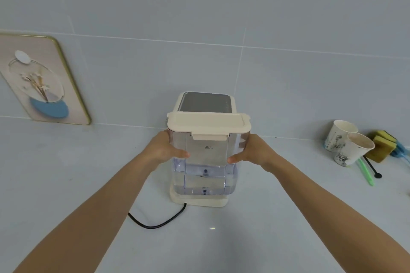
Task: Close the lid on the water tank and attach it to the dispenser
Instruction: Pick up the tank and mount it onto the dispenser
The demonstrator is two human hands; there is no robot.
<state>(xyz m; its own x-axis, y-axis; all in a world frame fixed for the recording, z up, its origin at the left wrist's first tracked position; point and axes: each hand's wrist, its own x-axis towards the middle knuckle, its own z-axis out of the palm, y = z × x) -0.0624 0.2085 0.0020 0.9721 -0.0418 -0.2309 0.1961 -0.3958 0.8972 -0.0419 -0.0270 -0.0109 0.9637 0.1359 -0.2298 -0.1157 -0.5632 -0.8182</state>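
A clear plastic water tank point(205, 175) stands upright on the cream base point(199, 202) of the dispenser point(206, 102), directly in front of the dispenser body. Its cream lid point(208, 124) lies flat and closed on top, with the front latch tab folded down. The tank holds water in its lower part. My left hand point(165, 147) grips the tank's left side just under the lid. My right hand point(251, 150) grips the right side at the same height. The dispenser's dark top panel shows behind the lid.
A black power cord point(155, 223) curls from the base toward me on the white counter. Two paper cups point(346, 144), yellow sponges point(382, 145) and a green straw lie at the right. A framed picture point(42, 82) leans on the tiled wall at the left.
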